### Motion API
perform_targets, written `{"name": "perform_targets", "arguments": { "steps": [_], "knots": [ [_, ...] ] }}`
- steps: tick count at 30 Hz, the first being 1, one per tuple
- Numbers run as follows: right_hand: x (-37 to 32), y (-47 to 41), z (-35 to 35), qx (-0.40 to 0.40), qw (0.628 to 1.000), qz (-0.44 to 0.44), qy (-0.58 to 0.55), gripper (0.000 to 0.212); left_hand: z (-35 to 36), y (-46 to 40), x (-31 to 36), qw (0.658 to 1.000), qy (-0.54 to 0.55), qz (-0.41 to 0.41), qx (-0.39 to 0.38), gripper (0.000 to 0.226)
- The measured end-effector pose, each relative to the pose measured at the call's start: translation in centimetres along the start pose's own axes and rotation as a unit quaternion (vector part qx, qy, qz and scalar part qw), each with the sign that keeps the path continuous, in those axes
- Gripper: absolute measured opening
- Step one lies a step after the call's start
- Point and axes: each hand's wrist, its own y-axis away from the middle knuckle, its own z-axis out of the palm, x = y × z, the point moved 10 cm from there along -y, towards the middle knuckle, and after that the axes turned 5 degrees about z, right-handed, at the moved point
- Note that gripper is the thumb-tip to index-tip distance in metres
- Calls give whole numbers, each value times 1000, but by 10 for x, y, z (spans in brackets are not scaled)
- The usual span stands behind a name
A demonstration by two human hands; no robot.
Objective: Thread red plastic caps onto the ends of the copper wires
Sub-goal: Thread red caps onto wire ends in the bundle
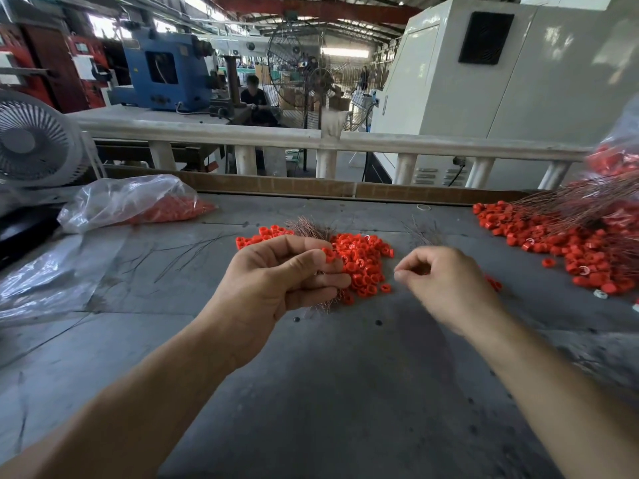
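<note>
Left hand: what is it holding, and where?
The left hand pinches one red cap by its sides at the fingertips, and its curled lower fingers grip a bundle of copper wires mid-length, ends sticking out above and below.

Both bare forearms reach forward over the work surface. The left hand curls its fingers, thumb and forefinger pinching a small red plastic cap. The right hand is loosely curled, fingertips pinched together, perhaps on a thin wire.
</note>
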Motion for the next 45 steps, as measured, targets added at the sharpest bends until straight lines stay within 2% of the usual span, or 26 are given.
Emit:
{"name": "perform_targets", "arguments": {
  "steps": [9, 13, 16, 18, 22, 25, 35, 45],
  "knots": [
    [-9, 4, 22, -31, 997, -20, 71, 13, 3, 1, -2, 1000, -7, 5, -10, 33],
    [-5, 3, 22, -30, 998, -7, 49, 17, 3, 1, -2, 1000, -4, 12, -14, 26],
    [-6, 5, 19, -34, 999, -1, -20, 18, 2, 0, -1, 1000, -8, 16, -15, 27],
    [-15, 9, 13, -41, 992, -11, -122, 17, 3, 0, -1, 1000, -11, 18, -16, 30],
    [-54, 26, -4, -64, 947, -72, -306, 15, 5, 1, 3, 999, -19, 29, -15, 31],
    [-78, 40, -10, -68, 924, -116, -359, 15, 7, 2, 5, 999, -29, 43, -16, 28],
    [-100, 64, -18, -25, 947, -192, -257, 9, 10, 3, 10, 994, -75, 83, -16, 24],
    [-104, 69, -20, -2, 947, -217, -238, 11, 11, 5, 17, 987, -106, 123, -9, 16]
  ]
}}
